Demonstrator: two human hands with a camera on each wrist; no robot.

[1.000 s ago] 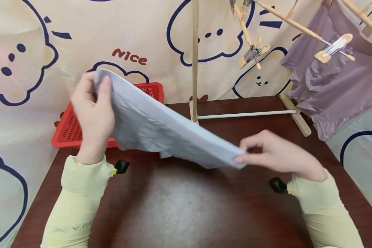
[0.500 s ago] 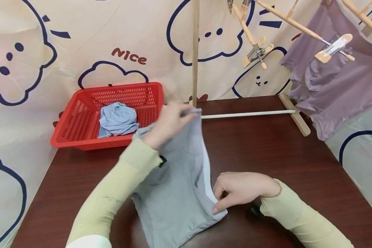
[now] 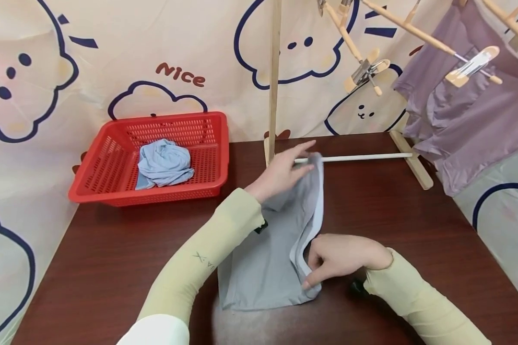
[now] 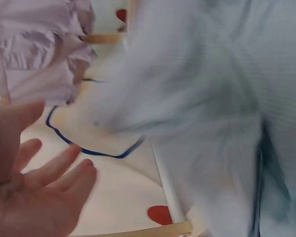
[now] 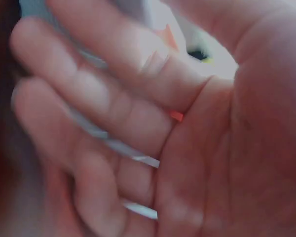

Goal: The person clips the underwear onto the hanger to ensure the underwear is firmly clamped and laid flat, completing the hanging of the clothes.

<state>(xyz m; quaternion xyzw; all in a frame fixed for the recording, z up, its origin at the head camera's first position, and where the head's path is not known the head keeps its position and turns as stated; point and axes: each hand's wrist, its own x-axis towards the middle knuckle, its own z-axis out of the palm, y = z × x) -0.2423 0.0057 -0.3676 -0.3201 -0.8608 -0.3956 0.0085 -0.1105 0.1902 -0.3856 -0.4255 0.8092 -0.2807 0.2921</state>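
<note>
A grey-blue garment (image 3: pixel 263 273) with a broad, paler band along its right edge spreads over the table in the head view; its upper part is raised. At the band's near corner, my right hand (image 3: pixel 343 256) pinches the cloth between thumb and fingers. My left hand (image 3: pixel 280 172) is at the upper end of the band, fingers spread and loose. In the left wrist view those fingers (image 4: pixel 64 177) appear apart from the blurred cloth (image 4: pixel 207 98). Curled fingers (image 5: pixel 108 94) fill the right wrist view and mostly hide what they hold.
A red basket (image 3: pixel 86 194) holding a crumpled light blue cloth (image 3: pixel 164 163) stands at back left. Behind the garment is a wooden rack post (image 3: pixel 274 72) with a white bottom rod (image 3: pixel 362 157). Wooden clips (image 3: pixel 472 66) and a hanging purple garment (image 3: pixel 470 120) occupy the upper right.
The garment has come down from the air onto the table, its band turned to the right. My left hand has swung rightward and its fingers have loosened from the band; my right hand moved lower.
</note>
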